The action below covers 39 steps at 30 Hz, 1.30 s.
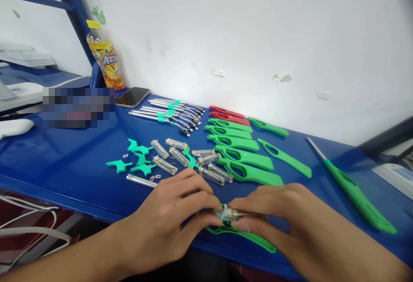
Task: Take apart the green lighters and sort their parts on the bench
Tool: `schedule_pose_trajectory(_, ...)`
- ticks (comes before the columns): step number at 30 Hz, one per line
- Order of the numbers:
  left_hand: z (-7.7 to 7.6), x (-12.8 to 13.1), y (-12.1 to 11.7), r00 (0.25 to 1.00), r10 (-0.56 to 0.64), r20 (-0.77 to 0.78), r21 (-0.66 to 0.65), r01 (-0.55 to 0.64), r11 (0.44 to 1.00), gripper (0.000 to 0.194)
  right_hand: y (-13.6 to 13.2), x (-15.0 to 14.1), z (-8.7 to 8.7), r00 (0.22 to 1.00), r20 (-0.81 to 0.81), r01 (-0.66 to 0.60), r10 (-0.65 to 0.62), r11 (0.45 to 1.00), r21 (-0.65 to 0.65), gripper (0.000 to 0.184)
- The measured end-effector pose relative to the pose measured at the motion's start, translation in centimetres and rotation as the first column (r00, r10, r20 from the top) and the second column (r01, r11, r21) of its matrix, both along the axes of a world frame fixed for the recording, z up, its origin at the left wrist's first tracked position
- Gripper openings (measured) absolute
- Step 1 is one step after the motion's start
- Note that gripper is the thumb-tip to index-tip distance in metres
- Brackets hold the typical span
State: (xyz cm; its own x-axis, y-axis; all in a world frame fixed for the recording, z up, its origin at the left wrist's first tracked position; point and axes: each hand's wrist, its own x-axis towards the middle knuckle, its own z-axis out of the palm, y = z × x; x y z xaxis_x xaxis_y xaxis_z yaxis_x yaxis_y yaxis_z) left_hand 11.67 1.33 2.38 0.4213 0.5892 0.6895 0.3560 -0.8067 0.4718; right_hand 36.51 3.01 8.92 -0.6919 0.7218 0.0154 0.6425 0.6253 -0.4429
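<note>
My right hand [287, 213] pinches a clear lighter fuel tank [237, 214] between thumb and fingers. At the tank's left end, the closed thumb and fingers of my left hand [183, 213] grip a small teal trigger piece [222, 209], mostly hidden. Below both hands, a green lighter shell half [261, 241] lies at the table's front edge, partly covered by them. A silver metal tube [140, 181] rests beside my left hand. Beyond my fingers are several loose clear fuel tanks [164, 165] and teal triggers [143, 169].
Green shell halves [254, 172] and red ones [227, 112] lie in a row on the blue table [80, 157]. Wired metal tubes [150, 115] lie behind. A whole green lighter [355, 191] is at right. A phone [133, 97] and drink bottle [108, 64] stand back left.
</note>
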Motion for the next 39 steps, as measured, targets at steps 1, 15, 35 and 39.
schedule_pose_trajectory(1, 0.02, -0.02, 0.00, 1.000, -0.002, 0.000, -0.001, 0.002, 1.000, 0.010, -0.03, -0.02, 0.07, 1.000, 0.007, -0.002, 0.002, 1.000, -0.014, 0.024)
schedule_pose_trajectory(15, -0.12, -0.16, -0.09, 1.000, -0.021, 0.007, -0.036, 0.021, 0.999, 0.011, 0.06, -0.45, 0.16, 1.000, 0.011, -0.012, 0.013, 1.000, -0.018, 0.021)
schedule_pose_trajectory(35, 0.10, 0.08, -0.13, 1.000, -0.003, -0.005, -0.017, 0.003, 1.000, 0.010, 0.15, -0.54, -0.04, 1.000, 0.011, 0.001, -0.001, 1.000, -0.008, 0.021)
schedule_pose_trajectory(39, -0.09, 0.03, -0.14, 1.000, 0.000, -0.005, -0.022, 0.000, 1.000, 0.010, 0.23, -0.57, 0.00, 1.000, 0.028, 0.007, -0.006, 1.000, -0.023, 0.021)
